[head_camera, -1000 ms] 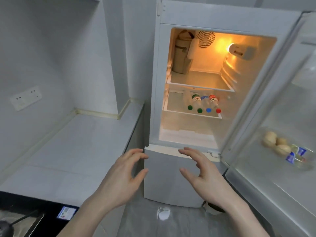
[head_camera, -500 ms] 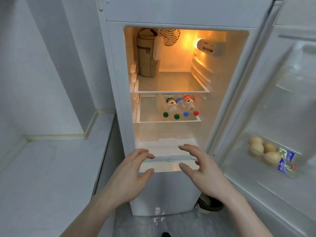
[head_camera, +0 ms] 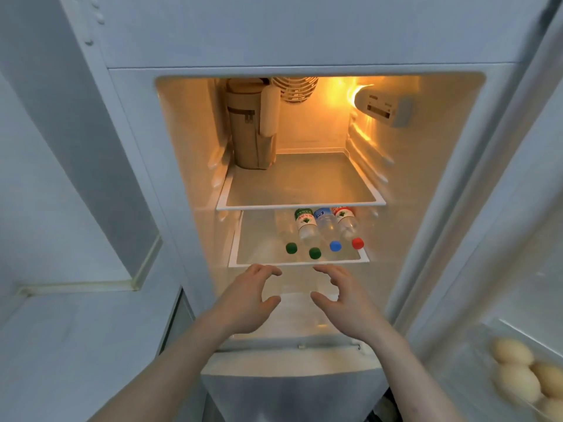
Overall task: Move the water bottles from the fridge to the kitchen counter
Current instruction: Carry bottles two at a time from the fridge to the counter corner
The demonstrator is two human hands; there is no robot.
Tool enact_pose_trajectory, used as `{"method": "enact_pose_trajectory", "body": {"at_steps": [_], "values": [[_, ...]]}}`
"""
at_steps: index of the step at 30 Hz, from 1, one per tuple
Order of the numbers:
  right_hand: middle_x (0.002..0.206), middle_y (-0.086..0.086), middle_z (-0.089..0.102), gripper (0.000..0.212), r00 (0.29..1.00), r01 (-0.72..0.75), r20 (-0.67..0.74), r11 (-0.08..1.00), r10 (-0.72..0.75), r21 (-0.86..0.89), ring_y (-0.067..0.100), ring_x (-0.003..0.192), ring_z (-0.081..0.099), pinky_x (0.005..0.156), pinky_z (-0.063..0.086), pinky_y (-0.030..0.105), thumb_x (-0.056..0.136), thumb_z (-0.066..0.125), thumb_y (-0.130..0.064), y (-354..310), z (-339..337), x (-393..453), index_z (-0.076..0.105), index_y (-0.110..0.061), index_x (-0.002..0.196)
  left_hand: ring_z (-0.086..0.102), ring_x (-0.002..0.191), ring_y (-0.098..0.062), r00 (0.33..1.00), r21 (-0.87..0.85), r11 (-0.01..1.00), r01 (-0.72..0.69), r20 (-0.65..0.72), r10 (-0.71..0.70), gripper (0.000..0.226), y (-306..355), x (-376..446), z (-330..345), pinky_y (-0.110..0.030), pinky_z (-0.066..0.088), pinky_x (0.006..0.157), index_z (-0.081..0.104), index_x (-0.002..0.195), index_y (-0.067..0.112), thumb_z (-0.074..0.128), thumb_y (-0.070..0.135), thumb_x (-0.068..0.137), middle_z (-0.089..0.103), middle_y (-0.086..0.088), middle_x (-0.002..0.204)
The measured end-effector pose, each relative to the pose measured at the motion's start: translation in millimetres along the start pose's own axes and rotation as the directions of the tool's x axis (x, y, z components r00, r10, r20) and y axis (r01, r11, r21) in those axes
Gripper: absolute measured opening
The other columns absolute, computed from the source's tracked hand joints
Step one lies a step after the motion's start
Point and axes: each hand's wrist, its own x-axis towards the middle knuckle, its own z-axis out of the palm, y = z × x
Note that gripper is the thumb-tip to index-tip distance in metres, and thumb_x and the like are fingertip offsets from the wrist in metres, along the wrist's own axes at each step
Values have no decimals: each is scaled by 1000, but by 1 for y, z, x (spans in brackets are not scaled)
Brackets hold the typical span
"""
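Hovering empty, fingers spread, both grips L (head_camera: pixel 246 300) & R (head_camera: pixel 344 300) just below bottles' (head_camera: pixel 323 229) shelf edge (head_camera: pixel 298 264).

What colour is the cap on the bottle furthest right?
Red cap, seen clearly in the head view.

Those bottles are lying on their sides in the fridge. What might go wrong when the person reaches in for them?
The four water bottles lie side by side, touching, caps toward the front edge of the lower shelf. Pulling one out might set its neighbours rolling off the shelf. The upper shelf sits close above them, so the left hand or right hand may knock against it. The eggs in the open door rack sit near the right arm's path.
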Motion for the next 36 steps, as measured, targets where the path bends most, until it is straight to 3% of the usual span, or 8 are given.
{"method": "enact_pose_trajectory", "body": {"at_steps": [4, 8, 16, 22, 29, 36], "values": [[161, -11, 37, 62, 999, -39, 35, 999, 39, -23, 16, 142, 46, 117, 43, 36, 99, 69, -36, 17, 8, 46, 41, -36, 155, 52, 130, -17, 997, 21, 999, 48, 51, -49, 58, 1, 49, 14, -36, 45, 110, 35, 149, 42, 63, 43, 98, 34, 8, 158], [162, -5, 36, 65, 996, -74, 52, 996, 76, -38, 18, 142, 47, 114, 40, 31, 99, 69, -32, 27, 17, 79, 41, -28, 158, 47, 137, -23, 993, 42, 996, 82, 77, -85, 66, 1, 90, 23, -40, 42, 114, 29, 153, 41, 64, 37, 98, 33, 2, 158], [154, -3, 40, 70, 983, -148, 98, 986, 155, -75, 23, 140, 46, 117, 44, 41, 98, 71, -26, 41, 29, 131, 38, -26, 159, 51, 125, -26, 978, 98, 982, 160, 122, -172, 71, -1, 157, 40, -40, 50, 107, 32, 151, 40, 68, 22, 93, 37, -2, 149], [154, -4, 42, 75, 984, -130, 115, 989, 136, -64, 18, 135, 53, 111, 48, 35, 96, 72, -18, 57, 41, 143, 37, -34, 160, 45, 130, -27, 971, 147, 977, 154, 162, -178, 83, -3, 175, 49, -41, 48, 108, 22, 158, 41, 65, 14, 93, 39, -3, 149], [140, -3, 54, 66, 989, -100, 99, 991, 109, -84, 17, 127, 54, 105, 50, 35, 95, 73, -17, 64, 41, 151, 43, -37, 151, 54, 114, -22, 976, 67, 980, 188, 103, -194, 63, -6, 185, 50, -36, 53, 100, 43, 143, 37, 69, 11, 91, 53, -4, 133], [137, -2, 52, 60, 993, -103, 47, 991, 107, -80, 19, 126, 51, 103, 51, 35, 93, 72, -15, 63, 49, 152, 46, -33, 144, 56, 110, -22, 970, 6, 971, 240, 29, -241, 44, -12, 165, 53, -37, 54, 99, 51, 122, 36, 69, 11, 90, 52, -2, 123]]}}
